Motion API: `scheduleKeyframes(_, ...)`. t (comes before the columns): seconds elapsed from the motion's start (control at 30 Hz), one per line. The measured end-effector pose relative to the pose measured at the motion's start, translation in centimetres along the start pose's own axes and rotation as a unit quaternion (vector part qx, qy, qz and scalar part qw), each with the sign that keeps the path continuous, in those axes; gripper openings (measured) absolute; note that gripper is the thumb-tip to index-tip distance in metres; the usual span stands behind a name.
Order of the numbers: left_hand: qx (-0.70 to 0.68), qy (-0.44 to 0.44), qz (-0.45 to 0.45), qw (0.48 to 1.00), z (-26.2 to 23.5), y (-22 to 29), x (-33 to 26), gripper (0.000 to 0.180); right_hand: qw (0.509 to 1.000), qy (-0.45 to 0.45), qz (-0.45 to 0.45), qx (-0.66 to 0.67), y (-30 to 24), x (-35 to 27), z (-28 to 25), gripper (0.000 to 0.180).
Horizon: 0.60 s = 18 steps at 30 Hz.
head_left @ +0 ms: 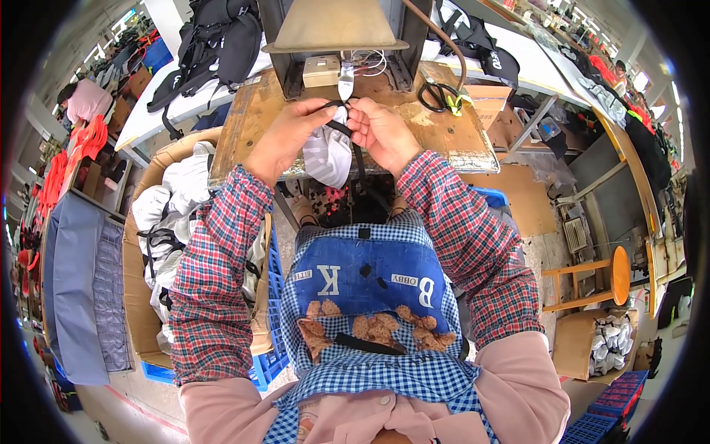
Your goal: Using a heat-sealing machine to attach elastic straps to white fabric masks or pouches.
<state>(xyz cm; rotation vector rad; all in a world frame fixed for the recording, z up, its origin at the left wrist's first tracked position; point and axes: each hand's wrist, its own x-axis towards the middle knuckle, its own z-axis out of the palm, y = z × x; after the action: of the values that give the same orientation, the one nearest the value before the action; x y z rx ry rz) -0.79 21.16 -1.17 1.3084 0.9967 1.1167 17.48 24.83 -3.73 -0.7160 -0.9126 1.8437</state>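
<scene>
My left hand [291, 135] and my right hand [383, 135] meet over the near part of the worktable. Both sets of fingers pinch a narrow black strap [339, 128], which is joined to a white and grey fabric piece [328, 157]. The fabric hangs between my hands, over the table's near edge. Just beyond my fingertips, a flat metal tip [345, 83] points down from the machine [336, 22]. The strap's exact contact with that tip is hard to make out.
Black-handled scissors [441, 98] lie on the wooden worktable [248, 118], right of the machine. A cardboard box [140, 296] of white strapped pieces stands at my left. Black bags [214, 44] rest on the white table behind. A wooden stool [620, 275] is at the right.
</scene>
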Motion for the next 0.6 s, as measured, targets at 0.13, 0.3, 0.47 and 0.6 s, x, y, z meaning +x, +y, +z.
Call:
scheduleKeyframes(0.13,-0.005,0.005,0.009,1.0,0.1,-0.3,0.1,0.025,1.0,0.013,-0.003,0.006,0.1,-0.1,0.2,0.012)
scheduleKeyframes(0.3,-0.006,0.016,0.011,1.0,0.3,-0.3,-0.1,0.025,1.0,0.022,-0.013,0.002,0.1,-0.4,0.5,0.015)
scheduleKeyframes(0.47,-0.009,0.02,0.015,1.0,0.3,-0.3,0.1,0.024,0.999,0.048,-0.015,0.002,0.2,-0.4,1.0,0.014)
scheduleKeyframes(0.6,-0.015,0.011,0.016,1.0,0.3,-0.4,0.1,0.023,0.998,0.058,-0.016,0.01,0.2,-0.5,1.1,0.013)
